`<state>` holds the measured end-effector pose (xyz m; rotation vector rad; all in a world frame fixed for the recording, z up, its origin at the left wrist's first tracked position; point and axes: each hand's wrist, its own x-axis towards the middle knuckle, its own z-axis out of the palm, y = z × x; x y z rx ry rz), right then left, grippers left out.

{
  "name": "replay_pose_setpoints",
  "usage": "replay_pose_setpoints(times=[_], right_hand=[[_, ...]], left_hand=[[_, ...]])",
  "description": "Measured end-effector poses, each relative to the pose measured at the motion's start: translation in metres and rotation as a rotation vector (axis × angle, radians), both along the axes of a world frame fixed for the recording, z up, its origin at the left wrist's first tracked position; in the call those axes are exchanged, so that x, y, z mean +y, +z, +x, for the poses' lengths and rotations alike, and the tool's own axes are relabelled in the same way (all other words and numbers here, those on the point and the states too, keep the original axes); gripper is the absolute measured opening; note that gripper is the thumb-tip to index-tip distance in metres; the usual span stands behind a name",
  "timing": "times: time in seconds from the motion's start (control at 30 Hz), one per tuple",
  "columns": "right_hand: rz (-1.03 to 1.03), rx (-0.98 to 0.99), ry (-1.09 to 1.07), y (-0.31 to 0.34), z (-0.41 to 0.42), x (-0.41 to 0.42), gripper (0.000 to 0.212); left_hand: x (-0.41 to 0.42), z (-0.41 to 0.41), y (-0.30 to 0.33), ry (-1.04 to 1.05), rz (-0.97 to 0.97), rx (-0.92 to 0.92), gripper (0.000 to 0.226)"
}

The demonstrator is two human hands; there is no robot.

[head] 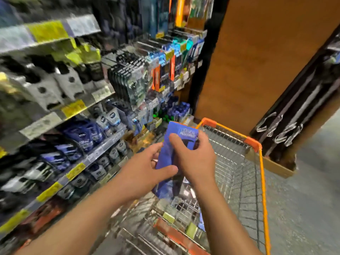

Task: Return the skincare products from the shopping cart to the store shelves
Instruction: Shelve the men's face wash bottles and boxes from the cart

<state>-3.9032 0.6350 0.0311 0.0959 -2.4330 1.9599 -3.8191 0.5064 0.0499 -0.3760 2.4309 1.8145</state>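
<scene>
One blue box, seemingly two-handed

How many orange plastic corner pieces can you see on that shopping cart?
2. One orange corner sits at the cart's far left, beside the blue box; the other at the far right. The near corners lie out of view.

Both arms outstretched; left hand and right hand gripping.

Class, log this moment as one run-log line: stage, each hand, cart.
stage: box lifted, not shelved | right hand: grips blue box | left hand: holds box's lower part | cart: beside shelves, items inside
</scene>
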Motion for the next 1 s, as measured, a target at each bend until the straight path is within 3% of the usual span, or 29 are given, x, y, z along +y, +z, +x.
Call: replay_pose_setpoints(times=[0.1,0.2,0.33,0.57,0.73,1.0], right_hand=[[0.017,0.046,0.074,0.024,0.010,-0.033,0.042],[-0.030,0.072,0.170,0.043,0.019,-0.066,0.031],[-0.127,-0.030,0.329,0.063,0.034,-0.111,0.053],[-0.143,-0.028,0.670,0.089,0.075,-0.183,0.018],[-0.105,0.009,0.863,0.105,0.104,-0.239,0.008],[-0.022,0.168,1.156,0.132,0.152,-0.310,0.031]], left_hand=[[-0.026,0.017,0.014,0.078,0.038,0.052,0.045],[-0.054,0.034,0.026,0.175,0.080,0.102,0.037],[-0.098,0.063,0.048,0.307,0.113,0.164,0.035],[-0.171,0.120,0.085,0.523,0.113,0.237,0.031],[-0.213,0.164,0.109,0.665,0.066,0.338,0.031],[-0.272,0.222,0.137,0.849,0.009,0.436,0.035]])
